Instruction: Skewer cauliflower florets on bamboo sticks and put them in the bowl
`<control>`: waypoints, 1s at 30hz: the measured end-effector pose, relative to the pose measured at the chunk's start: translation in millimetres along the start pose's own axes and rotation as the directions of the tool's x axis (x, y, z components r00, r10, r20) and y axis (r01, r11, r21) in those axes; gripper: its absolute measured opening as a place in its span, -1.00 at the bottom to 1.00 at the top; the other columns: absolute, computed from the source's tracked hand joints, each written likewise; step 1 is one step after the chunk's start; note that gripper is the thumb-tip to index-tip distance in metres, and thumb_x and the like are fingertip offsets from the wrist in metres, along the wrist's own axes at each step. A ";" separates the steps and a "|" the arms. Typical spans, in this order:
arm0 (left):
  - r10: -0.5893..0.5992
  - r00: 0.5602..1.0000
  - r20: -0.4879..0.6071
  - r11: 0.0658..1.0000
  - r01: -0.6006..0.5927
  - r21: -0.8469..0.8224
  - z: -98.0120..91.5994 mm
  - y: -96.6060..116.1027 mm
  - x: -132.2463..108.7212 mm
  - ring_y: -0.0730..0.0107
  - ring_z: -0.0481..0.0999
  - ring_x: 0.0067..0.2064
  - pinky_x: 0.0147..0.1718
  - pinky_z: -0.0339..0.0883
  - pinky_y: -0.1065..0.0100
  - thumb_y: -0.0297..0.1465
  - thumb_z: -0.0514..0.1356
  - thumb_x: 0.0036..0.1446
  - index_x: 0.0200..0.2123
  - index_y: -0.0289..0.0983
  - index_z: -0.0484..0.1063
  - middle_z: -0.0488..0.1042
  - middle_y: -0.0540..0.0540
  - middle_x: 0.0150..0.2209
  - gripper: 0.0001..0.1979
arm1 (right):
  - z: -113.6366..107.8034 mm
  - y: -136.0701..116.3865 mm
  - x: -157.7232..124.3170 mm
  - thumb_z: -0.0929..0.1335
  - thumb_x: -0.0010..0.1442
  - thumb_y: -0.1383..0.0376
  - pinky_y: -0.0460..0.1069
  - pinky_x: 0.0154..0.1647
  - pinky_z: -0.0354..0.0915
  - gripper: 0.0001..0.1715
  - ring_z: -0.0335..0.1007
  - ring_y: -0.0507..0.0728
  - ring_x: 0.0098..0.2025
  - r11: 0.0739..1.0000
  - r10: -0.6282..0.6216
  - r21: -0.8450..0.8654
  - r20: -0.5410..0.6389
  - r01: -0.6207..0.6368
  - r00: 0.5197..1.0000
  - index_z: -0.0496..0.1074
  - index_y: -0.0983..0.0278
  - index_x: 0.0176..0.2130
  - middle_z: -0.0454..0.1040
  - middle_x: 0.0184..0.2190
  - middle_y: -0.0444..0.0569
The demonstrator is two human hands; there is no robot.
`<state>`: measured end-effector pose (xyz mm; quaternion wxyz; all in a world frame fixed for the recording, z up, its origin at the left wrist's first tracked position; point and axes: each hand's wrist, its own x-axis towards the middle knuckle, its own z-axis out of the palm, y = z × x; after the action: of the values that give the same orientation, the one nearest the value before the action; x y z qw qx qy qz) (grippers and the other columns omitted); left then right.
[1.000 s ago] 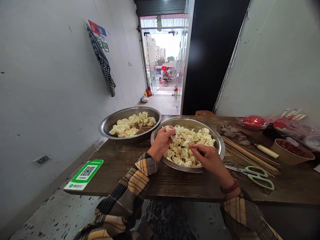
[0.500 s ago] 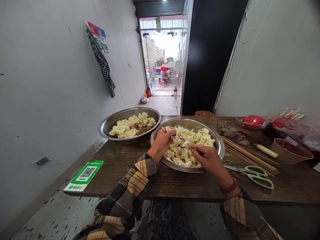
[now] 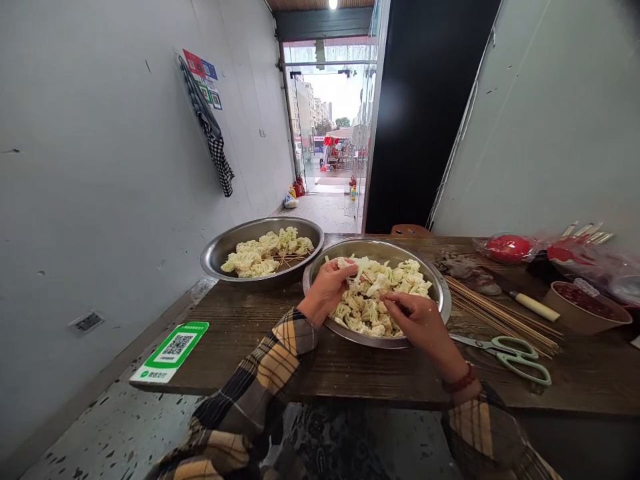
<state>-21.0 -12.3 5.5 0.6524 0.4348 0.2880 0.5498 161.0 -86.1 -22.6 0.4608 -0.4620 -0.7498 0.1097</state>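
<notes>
My left hand (image 3: 327,288) is clamped on a floret (image 3: 357,271), gripping it between thumb and fingers above the right bowl (image 3: 380,249). My right hand (image 3: 417,321) pinches a thin stick (image 3: 382,296) at the fingertips; the stick angles toward the left hand. Whether its point is inside the floret cannot be told, since fingers and other white pieces crowd that spot.

Change since the preceding half second: minimal. Both hands hold their positions over the bowl, and the gap between them is about the same. The floret appears slightly turned in the left fingers. The whole scene sits a little lower in view, which indicates a small head tilt, not a shift of the bowls.

Meaning for the work: in my judgement, the step is one of fine alignment between floret and stick, and it is not complete. Neither grip is released.

Surroundings: loose florets (image 3: 367,312) fill much of the right bowl below my hands. The left bowl (image 3: 215,257) contains more florets with sticks among them. On the table (image 3: 240,340), spare sticks (image 3: 500,317) lie to the right of the right bowl, with scissors (image 3: 487,345) nearer me.
</notes>
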 end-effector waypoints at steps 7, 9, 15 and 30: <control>0.054 0.996 -0.069 0.997 -0.057 -0.047 -2.9 0.9 2.0 0.49 0.44 -0.53 -0.49 0.22 0.43 -0.41 0.38 -0.26 -0.43 -0.32 0.37 0.38 0.07 -0.56 -0.71 | -1.4 -0.7 -0.6 0.29 0.21 0.26 -0.01 -0.32 0.39 -0.74 0.54 0.17 -0.29 1.000 0.017 -0.002 0.011 -0.017 1.000 0.57 0.23 -0.31 0.62 -0.32 -0.02; 0.065 0.996 -0.055 0.997 -0.067 -0.033 -2.6 1.1 1.2 0.47 0.44 -0.53 -0.51 0.20 0.44 -0.40 0.38 -0.25 -0.43 -0.32 0.36 0.37 0.07 -0.57 -0.71 | -2.0 -0.9 -0.4 0.29 0.21 0.26 -0.01 -0.33 0.38 -0.75 0.54 0.17 -0.29 1.000 0.017 -0.003 0.022 -0.017 1.000 0.57 0.23 -0.30 0.62 -0.32 -0.02; 0.075 0.996 -0.045 0.997 -0.075 0.005 -1.5 1.6 -1.0 0.50 0.42 -0.53 -0.52 0.15 0.47 -0.41 0.35 -0.20 -0.43 -0.31 0.35 0.39 0.05 -0.58 -0.74 | -1.5 -1.1 1.1 0.29 0.21 0.28 -0.02 -0.33 0.36 -0.76 0.53 0.15 -0.31 1.000 0.014 0.013 0.040 -0.015 0.999 0.56 0.23 -0.32 0.62 -0.34 -0.05; 0.137 0.990 -0.025 0.979 -0.131 0.155 2.5 1.7 -5.3 0.51 0.38 -0.51 -0.47 0.13 0.47 -0.36 0.34 -0.16 -0.42 -0.30 0.36 0.45 0.00 -0.59 -0.76 | -0.3 1.9 0.5 0.27 0.22 0.24 -0.04 -0.41 0.31 -0.73 0.48 0.11 -0.41 0.999 0.034 -0.025 0.037 -0.033 0.999 0.54 0.23 -0.36 0.59 -0.42 -0.07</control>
<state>-20.8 -18.0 7.5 0.5733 0.4920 0.3110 0.5766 162.3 -84.7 -23.3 0.4394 -0.4779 -0.7516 0.1168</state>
